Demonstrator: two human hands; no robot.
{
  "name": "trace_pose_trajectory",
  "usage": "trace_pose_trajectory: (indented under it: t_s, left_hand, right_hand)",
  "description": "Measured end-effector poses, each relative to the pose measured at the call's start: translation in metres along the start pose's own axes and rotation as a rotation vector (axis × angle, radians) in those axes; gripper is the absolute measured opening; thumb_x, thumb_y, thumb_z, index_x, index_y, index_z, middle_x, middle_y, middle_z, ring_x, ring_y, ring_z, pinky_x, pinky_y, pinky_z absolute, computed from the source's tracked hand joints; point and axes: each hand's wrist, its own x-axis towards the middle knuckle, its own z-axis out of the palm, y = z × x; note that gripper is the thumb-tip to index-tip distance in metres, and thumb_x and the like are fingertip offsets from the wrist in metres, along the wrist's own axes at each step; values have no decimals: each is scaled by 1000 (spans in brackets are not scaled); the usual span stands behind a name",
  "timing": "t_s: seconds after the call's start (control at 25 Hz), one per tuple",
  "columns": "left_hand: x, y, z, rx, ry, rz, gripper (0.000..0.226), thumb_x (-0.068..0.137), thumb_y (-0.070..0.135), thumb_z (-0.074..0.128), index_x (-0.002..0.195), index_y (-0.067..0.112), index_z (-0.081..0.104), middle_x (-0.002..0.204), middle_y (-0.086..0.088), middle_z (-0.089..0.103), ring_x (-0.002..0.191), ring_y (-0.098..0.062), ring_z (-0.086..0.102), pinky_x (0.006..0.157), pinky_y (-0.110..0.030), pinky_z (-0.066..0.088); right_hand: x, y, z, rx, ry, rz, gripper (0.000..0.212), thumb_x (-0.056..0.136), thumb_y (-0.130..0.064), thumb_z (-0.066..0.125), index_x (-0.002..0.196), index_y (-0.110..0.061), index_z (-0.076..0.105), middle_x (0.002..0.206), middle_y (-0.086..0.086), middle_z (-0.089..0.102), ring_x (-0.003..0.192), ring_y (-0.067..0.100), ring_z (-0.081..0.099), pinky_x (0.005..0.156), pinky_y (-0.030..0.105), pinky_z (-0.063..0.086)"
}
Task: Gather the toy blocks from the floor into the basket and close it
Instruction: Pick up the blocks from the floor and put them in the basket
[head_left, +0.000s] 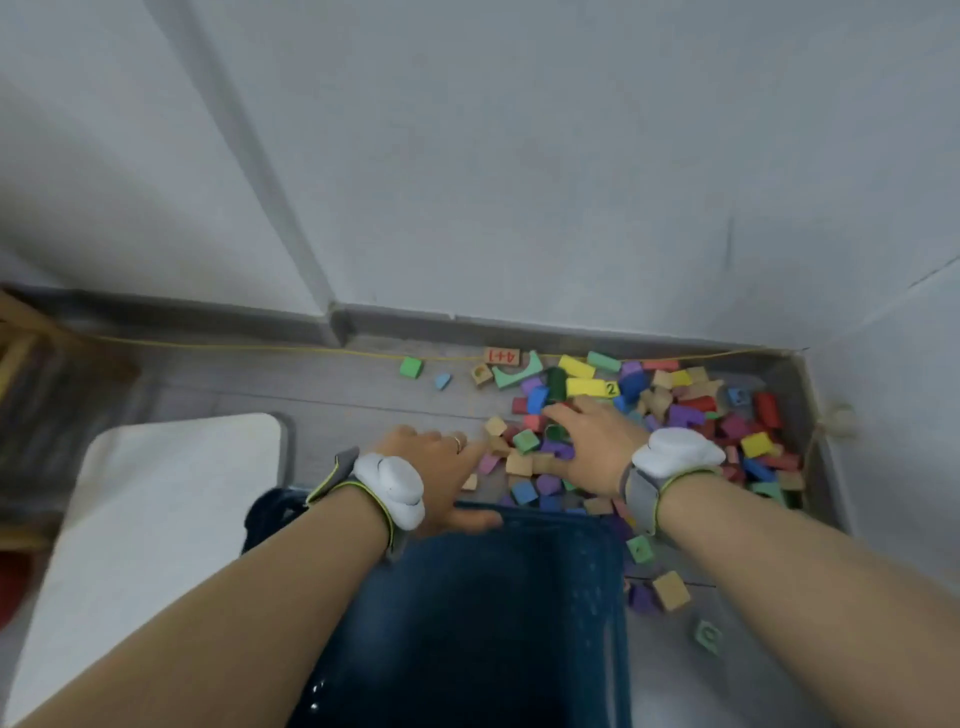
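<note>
A heap of coloured toy blocks (675, 410) fills the floor corner beyond the dark blue basket (550, 514), which stands open in front of me. My left hand (441, 467) reaches over the basket's far rim, fingers spread, thumb on the rim, fingertips at the near edge of the heap, holding nothing. My right hand (592, 447) lies palm down on the heap, fingers curled around a dark green block (556, 432). Both wrists wear white bands.
The white lid (156, 519) lies on the floor left of the basket. A few stray blocks (671, 590) sit to the basket's right, and a green one (411, 367) lies by the baseboard. Walls close in behind and on the right. Wooden furniture (21, 332) stands far left.
</note>
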Motion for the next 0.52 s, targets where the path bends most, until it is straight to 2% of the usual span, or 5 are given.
trace_pose_trajectory:
  t_s: [0.08,0.24,0.32,0.44,0.52]
  left_hand:
    - [16,-4,37,-38,-47,51,70,85,77,33,122,20,46,111,-3,61,93,-29,61,70,-35,44]
    - [30,-15,45,74,112,161,56,90,73,28,109,24,48,101,-3,66,87,-29,64,67,-32,43]
    - [30,-26,42,128,110,169,54,89,73,25,105,26,46,102,-1,65,88,-28,64,67,-32,44]
    - [24,-39,46,161,89,147,55,88,74,20,100,26,44,103,3,64,88,-25,64,70,-32,47]
    - [22,-51,45,167,98,97,55,88,73,19,100,25,43,103,3,64,90,-25,63,70,-32,45]
  right_hand:
    - [39,5,41,-102,-66,-42,75,82,-60,58,146,-33,29,141,7,36,126,35,42,95,44,47]
    - [74,12,78,-240,-98,-105,78,78,-62,62,145,-36,29,141,6,34,128,32,37,92,41,42]
    - [76,16,82,-357,-84,-127,66,83,-55,58,141,-36,32,138,5,37,127,31,35,90,44,45]
    - [75,21,96,-427,-3,-168,42,94,-33,45,134,-25,34,137,9,36,123,34,35,88,47,48]
    - [71,18,103,-468,35,-165,41,95,-32,44,132,-20,32,136,12,35,118,35,38,81,45,50]
